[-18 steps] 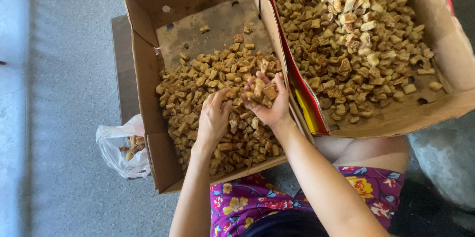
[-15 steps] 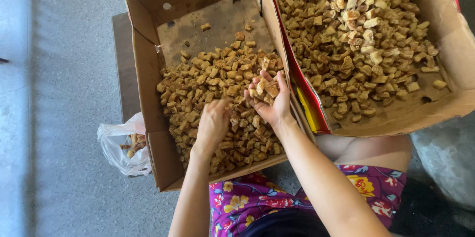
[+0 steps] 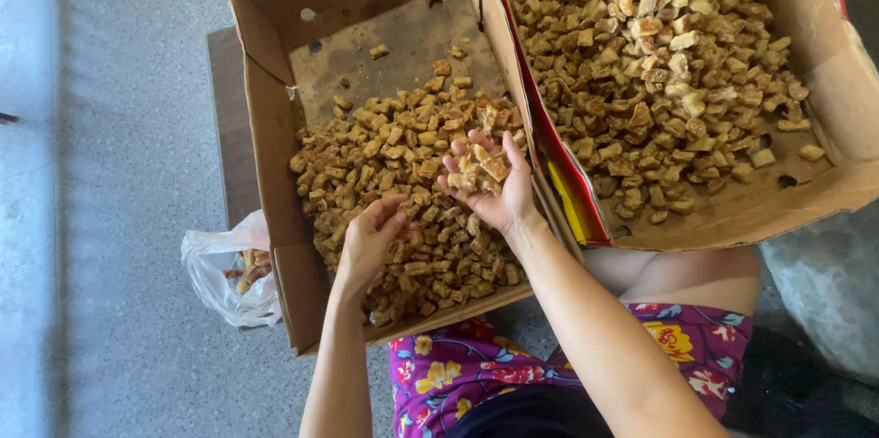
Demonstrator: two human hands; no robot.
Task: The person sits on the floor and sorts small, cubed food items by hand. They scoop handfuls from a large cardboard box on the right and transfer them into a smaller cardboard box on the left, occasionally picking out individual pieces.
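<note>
The right hand is turned palm up and cupped, its fingers curled loosely around a small heap of golden-brown fried chunks held above the left cardboard box. The left hand hovers just below and beside it, over the same box, its fingers bent together and pointing toward the cupped palm; whether they pinch a piece cannot be told from this angle. The left box is partly filled, its chunks spread across the near half while bare, stained cardboard shows at the far end (a few stray pieces lie there). Just to the right, touching it, stands a second, larger cardboard box with a red-edged flap, heaped with paler chunks of the same kind. A crumpled clear plastic bag holding a few pieces lies on the grey floor beside the left box's near corner. The person's lap, in purple floral fabric, shows at the bottom edge.
</note>
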